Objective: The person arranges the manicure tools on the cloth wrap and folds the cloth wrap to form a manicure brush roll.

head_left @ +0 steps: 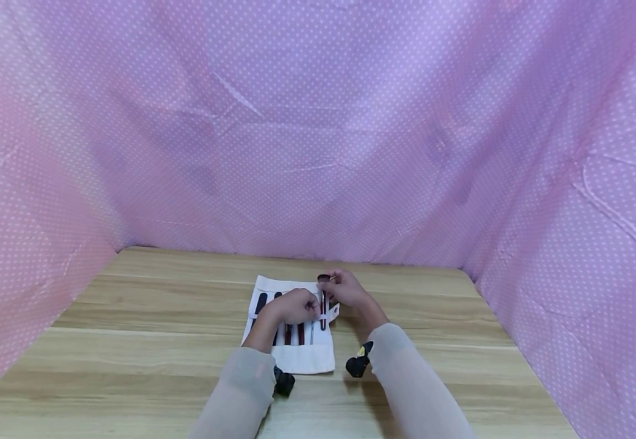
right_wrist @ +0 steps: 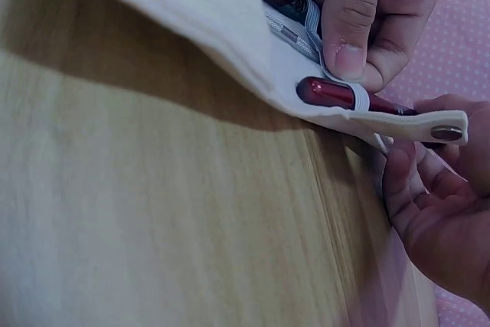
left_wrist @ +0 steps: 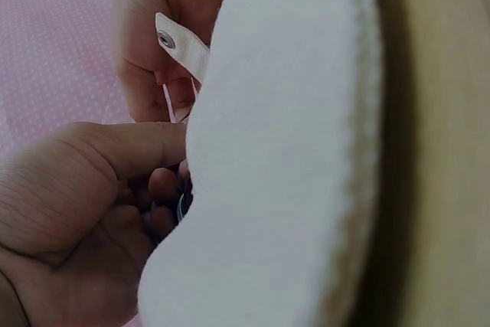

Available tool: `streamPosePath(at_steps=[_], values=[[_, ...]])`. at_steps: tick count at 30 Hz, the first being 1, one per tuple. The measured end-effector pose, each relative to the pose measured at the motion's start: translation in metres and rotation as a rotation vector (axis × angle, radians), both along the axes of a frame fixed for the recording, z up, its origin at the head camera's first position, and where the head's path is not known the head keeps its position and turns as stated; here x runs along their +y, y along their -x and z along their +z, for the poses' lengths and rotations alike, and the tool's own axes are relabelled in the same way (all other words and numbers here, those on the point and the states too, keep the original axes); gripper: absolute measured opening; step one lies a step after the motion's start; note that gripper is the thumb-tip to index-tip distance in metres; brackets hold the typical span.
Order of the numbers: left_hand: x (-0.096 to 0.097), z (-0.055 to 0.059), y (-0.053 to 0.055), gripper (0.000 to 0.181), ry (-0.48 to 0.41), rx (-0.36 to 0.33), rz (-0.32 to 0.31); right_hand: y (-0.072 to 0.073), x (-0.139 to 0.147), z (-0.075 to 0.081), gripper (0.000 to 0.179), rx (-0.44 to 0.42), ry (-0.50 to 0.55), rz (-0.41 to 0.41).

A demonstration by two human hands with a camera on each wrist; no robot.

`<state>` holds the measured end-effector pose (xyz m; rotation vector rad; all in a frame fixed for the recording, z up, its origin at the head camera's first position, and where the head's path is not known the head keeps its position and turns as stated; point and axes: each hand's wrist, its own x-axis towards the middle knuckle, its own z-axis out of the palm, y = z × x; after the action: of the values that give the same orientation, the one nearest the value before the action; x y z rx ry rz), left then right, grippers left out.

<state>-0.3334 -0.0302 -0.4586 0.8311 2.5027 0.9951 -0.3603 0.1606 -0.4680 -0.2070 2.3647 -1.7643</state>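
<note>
A white cloth roll-up pouch (head_left: 303, 360) lies unrolled on the table, holding several slim tools under an elastic band (right_wrist: 312, 24). My left hand (head_left: 297, 306) is over its middle and pinches the elastic between thumb and forefinger, as the right wrist view shows. At the pouch's right side, my right hand (head_left: 347, 289) grips a makeup brush (head_left: 323, 323) near its dark bristle head. The brush's red handle (right_wrist: 329, 93) passes through the last elastic loop. In the left wrist view the pouch flap (left_wrist: 276, 143) hides the tools.
A snap strap (head_left: 334, 312) sticks out from the pouch's right edge. Left of my left hand are dark-ended tools (head_left: 261, 302); red-handled ones (head_left: 301, 334) and a thin metal tool (head_left: 312, 334) lie closer to the brush. Pink dotted cloth (head_left: 318, 152) surrounds the wooden table (head_left: 158, 317).
</note>
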Motion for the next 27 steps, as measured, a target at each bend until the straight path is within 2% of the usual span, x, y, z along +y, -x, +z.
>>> streamPosePath(at_steps=[5, 12, 19, 27], values=[[-0.001, 0.001, -0.001, 0.015, -0.002, 0.015, -0.005, -0.002, 0.002, 0.002, 0.026, 0.007, -0.005, 0.003], [-0.001, 0.002, -0.003, 0.016, -0.003, 0.021, 0.0, -0.005, 0.006, 0.003, 0.018, 0.019, -0.026, 0.065], [0.001, 0.001, -0.003, 0.016, -0.003, 0.003, 0.014, -0.008, 0.01, 0.004, 0.015, 0.026, -0.084, 0.096], [0.001, 0.001, -0.003, 0.016, 0.007, 0.015, 0.017, -0.008, 0.014, 0.005, 0.016, 0.031, -0.125, 0.134]])
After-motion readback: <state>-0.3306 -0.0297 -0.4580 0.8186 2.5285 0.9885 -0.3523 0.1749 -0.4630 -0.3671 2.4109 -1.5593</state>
